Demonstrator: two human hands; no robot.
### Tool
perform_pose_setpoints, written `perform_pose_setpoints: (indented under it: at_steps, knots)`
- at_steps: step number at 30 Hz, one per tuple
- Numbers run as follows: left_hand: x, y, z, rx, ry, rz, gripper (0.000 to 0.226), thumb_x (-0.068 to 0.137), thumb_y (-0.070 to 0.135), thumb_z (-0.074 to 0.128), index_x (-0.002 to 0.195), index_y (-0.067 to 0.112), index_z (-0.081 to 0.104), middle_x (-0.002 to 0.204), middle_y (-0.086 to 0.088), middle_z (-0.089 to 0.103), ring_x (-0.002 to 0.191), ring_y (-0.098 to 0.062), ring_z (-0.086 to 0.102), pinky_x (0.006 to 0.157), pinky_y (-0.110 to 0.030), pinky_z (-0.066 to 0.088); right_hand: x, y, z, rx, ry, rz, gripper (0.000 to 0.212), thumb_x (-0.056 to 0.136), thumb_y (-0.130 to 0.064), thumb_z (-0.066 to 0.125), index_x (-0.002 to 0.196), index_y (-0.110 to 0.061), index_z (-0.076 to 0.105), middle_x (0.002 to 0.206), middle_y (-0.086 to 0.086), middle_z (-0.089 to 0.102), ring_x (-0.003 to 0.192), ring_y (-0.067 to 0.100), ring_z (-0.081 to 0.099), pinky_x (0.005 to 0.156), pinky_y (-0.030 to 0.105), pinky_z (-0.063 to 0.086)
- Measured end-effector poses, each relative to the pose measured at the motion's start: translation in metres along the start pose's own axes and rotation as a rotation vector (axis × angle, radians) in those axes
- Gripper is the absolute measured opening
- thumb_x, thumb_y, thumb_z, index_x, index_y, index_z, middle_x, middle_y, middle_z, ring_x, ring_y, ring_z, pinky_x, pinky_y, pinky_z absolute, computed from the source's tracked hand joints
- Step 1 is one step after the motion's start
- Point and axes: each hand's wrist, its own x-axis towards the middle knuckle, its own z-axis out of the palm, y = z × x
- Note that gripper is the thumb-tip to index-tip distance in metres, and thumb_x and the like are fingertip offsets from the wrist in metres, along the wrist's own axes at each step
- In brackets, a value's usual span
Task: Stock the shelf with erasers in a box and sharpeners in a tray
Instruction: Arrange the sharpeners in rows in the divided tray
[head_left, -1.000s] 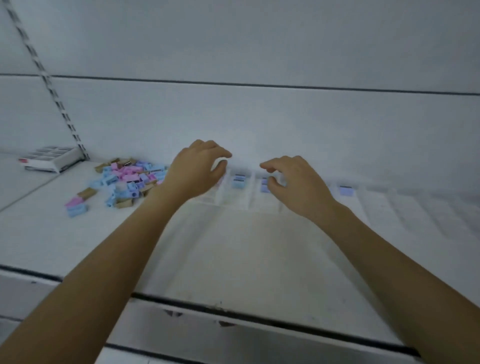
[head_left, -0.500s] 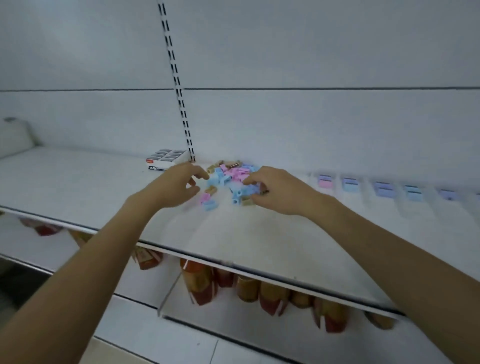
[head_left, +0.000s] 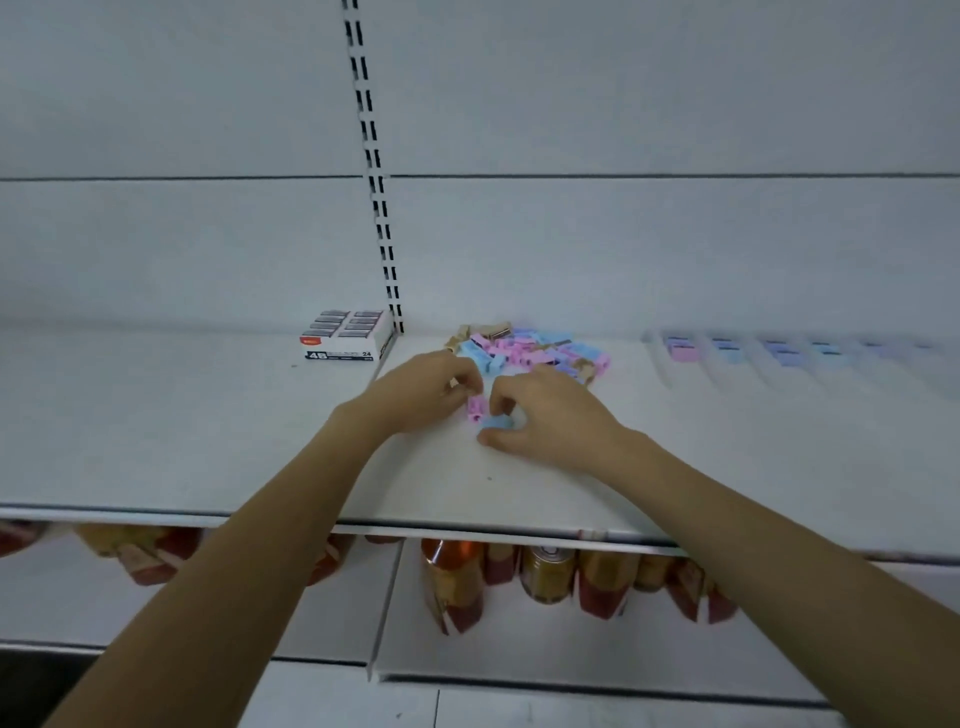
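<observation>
Where the two bare forearms converge over the white shelf (head_left: 208, 415), we see the right hand (head_left: 550, 421) with its thumb and curled forefinger pinching a blue sharpener (head_left: 496, 422) that rests on the shelf surface. Just beside it, the left hand (head_left: 423, 389) holds its fingers curled at a pink sharpener (head_left: 477, 406); we cannot tell whether it grips this piece or merely touches it. Both pieces lie just beside each other, a little in front of the pile of sharpeners (head_left: 524, 349), which we take as our landmark.

That pile is a loose heap of pink, blue, purple and tan pieces near the back wall, its front edge partly hidden by the right hand. To the left of the pile we find the box of erasers (head_left: 348, 335), white, open at the top, showing two rows of dark-wrapped erasers; it stands against the foot of the slotted upright (head_left: 374, 171). To the right of the pile, apart from it, we note the clear tray (head_left: 657, 358), blurred, with pink, blue and purple sharpeners in the rear of its compartments. Below the pile, under the shelf edge, stand bottles (head_left: 452, 582) with amber contents and red labels.
</observation>
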Motion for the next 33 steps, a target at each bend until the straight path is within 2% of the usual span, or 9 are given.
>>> perform_pose_setpoints:
  at_steps: [4, 8, 11, 15, 20, 25, 29, 31, 33]
  knots:
    - [0.000, -0.007, 0.005, -0.072, 0.082, -0.010, 0.012, 0.086, 0.009, 0.056, 0.094, 0.008, 0.065, 0.099, -0.006, 0.065, 0.080, -0.016, 0.053, 0.069, -0.017, 0.033, 0.001, 0.001, 0.000, 0.115, -0.008, -0.006, 0.022, 0.085, -0.018, 0.056, 0.107, -0.015, 0.053, 0.103, -0.002, 0.055, 0.091, 0.014, 0.051, 0.070, 0.022, 0.035]
    - [-0.004, -0.010, 0.007, -0.294, 0.219, -0.083, 0.005, 0.090, 0.014, 0.056, 0.093, 0.015, 0.052, 0.083, 0.002, 0.058, 0.068, -0.015, 0.052, 0.062, -0.014, 0.039, -0.002, 0.006, -0.002, 0.372, 0.092, 0.052, 0.043, 0.083, -0.006, 0.057, 0.124, -0.014, 0.048, 0.110, -0.004, 0.046, 0.097, 0.014, 0.055, 0.081, 0.014, 0.038]
    - [-0.012, -0.008, 0.000, -0.553, 0.231, -0.134, 0.019, 0.095, 0.018, 0.047, 0.112, 0.022, 0.052, 0.087, 0.003, 0.059, 0.076, -0.008, 0.061, 0.071, -0.011, 0.047, -0.004, 0.009, 0.000, 0.489, 0.137, 0.061, 0.047, 0.082, 0.002, 0.056, 0.126, -0.012, 0.050, 0.119, 0.004, 0.047, 0.108, 0.018, 0.055, 0.092, 0.019, 0.041]
    - [-0.027, -0.001, -0.005, -0.816, 0.182, -0.137, 0.022, 0.097, 0.004, 0.039, 0.107, 0.013, 0.056, 0.099, -0.007, 0.060, 0.079, -0.007, 0.065, 0.077, -0.016, 0.052, -0.007, 0.007, 0.004, 0.594, 0.189, 0.020, 0.039, 0.083, 0.006, 0.054, 0.118, -0.010, 0.056, 0.120, 0.004, 0.050, 0.111, 0.017, 0.056, 0.095, 0.022, 0.044]
    - [-0.039, 0.002, -0.009, -0.967, 0.174, -0.150, 0.022, 0.096, 0.002, 0.041, 0.107, 0.017, 0.053, 0.100, -0.006, 0.063, 0.083, -0.005, 0.069, 0.083, -0.020, 0.053, -0.010, 0.003, 0.002, 0.607, 0.210, 0.037, 0.030, 0.085, 0.000, 0.057, 0.109, -0.018, 0.057, 0.108, -0.013, 0.053, 0.090, -0.004, 0.053, 0.076, 0.001, 0.039]
    - [-0.040, 0.011, -0.007, -0.989, 0.162, -0.136, 0.026, 0.094, 0.002, 0.045, 0.116, 0.014, 0.053, 0.101, -0.004, 0.059, 0.090, -0.011, 0.069, 0.081, -0.018, 0.054, -0.023, 0.012, 0.000, 0.505, 0.298, 0.041, 0.030, 0.082, -0.003, 0.064, 0.109, -0.016, 0.057, 0.099, -0.018, 0.047, 0.077, 0.002, 0.053, 0.072, 0.002, 0.039]
    - [-0.034, 0.036, -0.003, -0.974, 0.193, -0.101, 0.007, 0.089, 0.005, 0.056, 0.093, 0.011, 0.057, 0.106, -0.001, 0.059, 0.083, -0.013, 0.070, 0.081, -0.027, 0.053, -0.041, 0.026, -0.010, 0.443, 0.326, 0.031, 0.026, 0.076, -0.007, 0.072, 0.099, -0.010, 0.062, 0.097, 0.002, 0.048, 0.077, 0.017, 0.054, 0.072, 0.014, 0.042]
    - [-0.027, 0.051, -0.001, -0.904, 0.222, -0.076, 0.010, 0.086, 0.006, 0.061, 0.085, 0.015, 0.057, 0.112, -0.001, 0.061, 0.084, -0.011, 0.069, 0.075, -0.028, 0.051, -0.052, 0.036, -0.016, 0.441, 0.338, 0.017, 0.020, 0.074, -0.011, 0.074, 0.087, -0.016, 0.060, 0.091, 0.006, 0.052, 0.072, 0.013, 0.051, 0.066, 0.019, 0.042]
    - [-0.019, 0.067, 0.002, -0.861, 0.254, -0.051, 0.013, 0.083, 0.006, 0.065, 0.081, 0.017, 0.058, 0.107, -0.002, 0.065, 0.082, -0.004, 0.068, 0.068, -0.018, 0.049, -0.065, 0.049, -0.023, 0.453, 0.347, 0.034, 0.027, 0.074, -0.017, 0.075, 0.077, -0.026, 0.050, 0.081, -0.001, 0.054, 0.065, 0.004, 0.047, 0.059, 0.013, 0.039]
